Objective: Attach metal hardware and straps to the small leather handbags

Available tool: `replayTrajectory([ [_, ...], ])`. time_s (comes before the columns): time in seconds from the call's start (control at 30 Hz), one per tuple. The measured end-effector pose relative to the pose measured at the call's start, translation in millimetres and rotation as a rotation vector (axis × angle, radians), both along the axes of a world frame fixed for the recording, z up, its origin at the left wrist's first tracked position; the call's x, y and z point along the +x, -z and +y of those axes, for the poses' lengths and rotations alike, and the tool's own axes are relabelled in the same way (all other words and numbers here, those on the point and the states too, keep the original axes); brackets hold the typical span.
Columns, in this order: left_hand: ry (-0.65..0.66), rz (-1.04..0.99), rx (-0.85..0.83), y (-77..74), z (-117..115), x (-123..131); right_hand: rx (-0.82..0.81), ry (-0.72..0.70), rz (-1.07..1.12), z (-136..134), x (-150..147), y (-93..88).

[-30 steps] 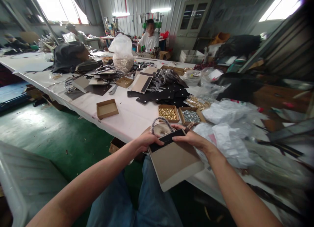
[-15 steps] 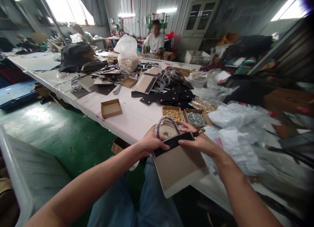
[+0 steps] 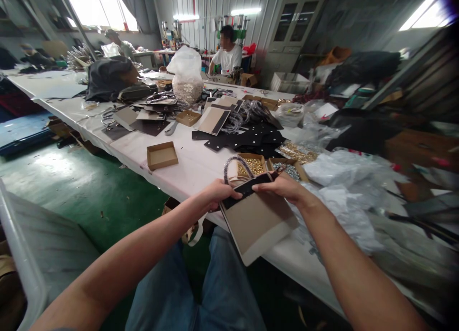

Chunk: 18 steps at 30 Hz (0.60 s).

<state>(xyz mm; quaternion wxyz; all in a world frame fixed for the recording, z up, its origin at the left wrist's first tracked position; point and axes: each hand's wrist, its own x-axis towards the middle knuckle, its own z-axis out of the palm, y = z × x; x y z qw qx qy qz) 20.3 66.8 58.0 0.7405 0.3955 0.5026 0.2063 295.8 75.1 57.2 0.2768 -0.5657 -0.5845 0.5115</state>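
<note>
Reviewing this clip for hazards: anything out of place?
A pale strip dangles below the edge of the table near the knees, where it might snag. The panel is tilted, but the left hand and right hand grip it.

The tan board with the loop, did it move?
Yes, the tan board has moved up the picture: its loop handle now overlaps more of the box of gold bits.

The panel is taupe, paler towards its lower end, with a black band across the top; its looped handle is mottled grey. Along the near edge of the white table lie a brown box, gold pieces and silver pieces.
</note>
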Motion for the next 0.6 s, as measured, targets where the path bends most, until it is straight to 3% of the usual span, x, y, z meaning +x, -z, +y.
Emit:
replayTrajectory([
  [0.13,-0.021,0.147,0.064,16.4,15.1,-1.8,0.048,-0.003,-0.081,14.3,-5.7,6.8],
  [0.27,-0.019,0.239,0.011,38.8,20.4,-2.1,0.088,-0.02,-0.233,19.4,-10.0,22.7],
  [0.33,0.001,0.313,0.059,42.6,21.3,-1.7,0.091,0.002,-0.249,19.0,-11.8,29.7],
  [0.5,0.169,0.653,0.437,26.1,23.7,1.3,0.055,0.078,-0.217,16.5,-13.0,42.0],
  [0.6,0.302,0.761,0.582,15.8,25.5,0.5,0.088,0.094,-0.204,15.3,-13.5,48.4],
])
